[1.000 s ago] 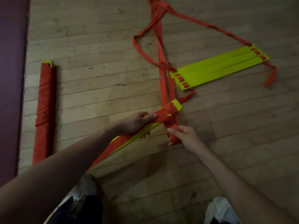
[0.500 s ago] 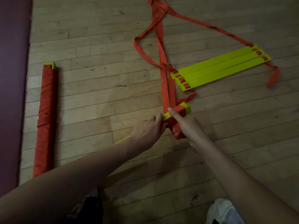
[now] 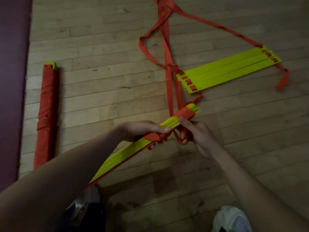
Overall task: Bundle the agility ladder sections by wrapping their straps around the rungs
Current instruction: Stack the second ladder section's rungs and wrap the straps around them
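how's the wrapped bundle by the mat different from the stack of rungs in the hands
The wrapped bundle lies alone on the floor; the held stack is gripped by the left hand. The bundle is strap-covered almost end to end; the stack shows mostly bare yellow. Both are yellow rungs with orange strap.

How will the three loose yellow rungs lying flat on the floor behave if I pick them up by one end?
The three flat yellow plastic rungs probably stay fairly stiff, though thin. They lie fanned, joined only by the limp orange fabric strap through their end slots, so they may splay apart and drag trailing strap.
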`<state>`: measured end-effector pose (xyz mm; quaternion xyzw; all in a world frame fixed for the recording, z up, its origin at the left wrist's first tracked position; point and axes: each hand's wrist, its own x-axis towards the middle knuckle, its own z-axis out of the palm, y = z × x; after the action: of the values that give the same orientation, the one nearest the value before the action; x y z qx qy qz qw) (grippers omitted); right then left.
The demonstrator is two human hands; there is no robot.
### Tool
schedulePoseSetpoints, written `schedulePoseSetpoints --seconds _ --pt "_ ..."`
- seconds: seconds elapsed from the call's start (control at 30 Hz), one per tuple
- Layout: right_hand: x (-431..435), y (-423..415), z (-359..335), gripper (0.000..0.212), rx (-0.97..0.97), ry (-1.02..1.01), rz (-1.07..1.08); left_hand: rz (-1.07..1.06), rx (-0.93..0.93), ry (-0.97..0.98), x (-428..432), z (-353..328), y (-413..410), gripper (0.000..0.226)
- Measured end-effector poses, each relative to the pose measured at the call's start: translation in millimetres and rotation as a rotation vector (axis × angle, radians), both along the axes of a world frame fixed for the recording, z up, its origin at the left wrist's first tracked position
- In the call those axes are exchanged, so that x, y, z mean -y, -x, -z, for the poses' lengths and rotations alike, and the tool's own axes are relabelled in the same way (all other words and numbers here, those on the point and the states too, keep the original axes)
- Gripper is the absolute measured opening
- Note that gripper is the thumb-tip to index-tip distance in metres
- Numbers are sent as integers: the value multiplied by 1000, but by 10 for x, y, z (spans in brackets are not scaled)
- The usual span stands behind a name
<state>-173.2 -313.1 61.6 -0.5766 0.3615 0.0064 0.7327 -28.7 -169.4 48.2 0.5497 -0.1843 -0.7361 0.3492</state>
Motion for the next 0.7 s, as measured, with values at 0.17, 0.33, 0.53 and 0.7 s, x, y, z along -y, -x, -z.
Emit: schedulePoseSetpoints --seconds 0.17,0.33,0.53,0.7 --pt "150 154 139 8 -25 45 -340 -66 135 6 -15 -46 8 35" --pt "164 199 114 8 -26 214 -377 -104 269 -40 0 -65 68 28" --pt "63 294 5 12 -67 133 -209 -78 770 -4 99 -77 94 37" --pt "-11 343 68 26 -167 364 -79 -3 1195 1 269 5 365 60"
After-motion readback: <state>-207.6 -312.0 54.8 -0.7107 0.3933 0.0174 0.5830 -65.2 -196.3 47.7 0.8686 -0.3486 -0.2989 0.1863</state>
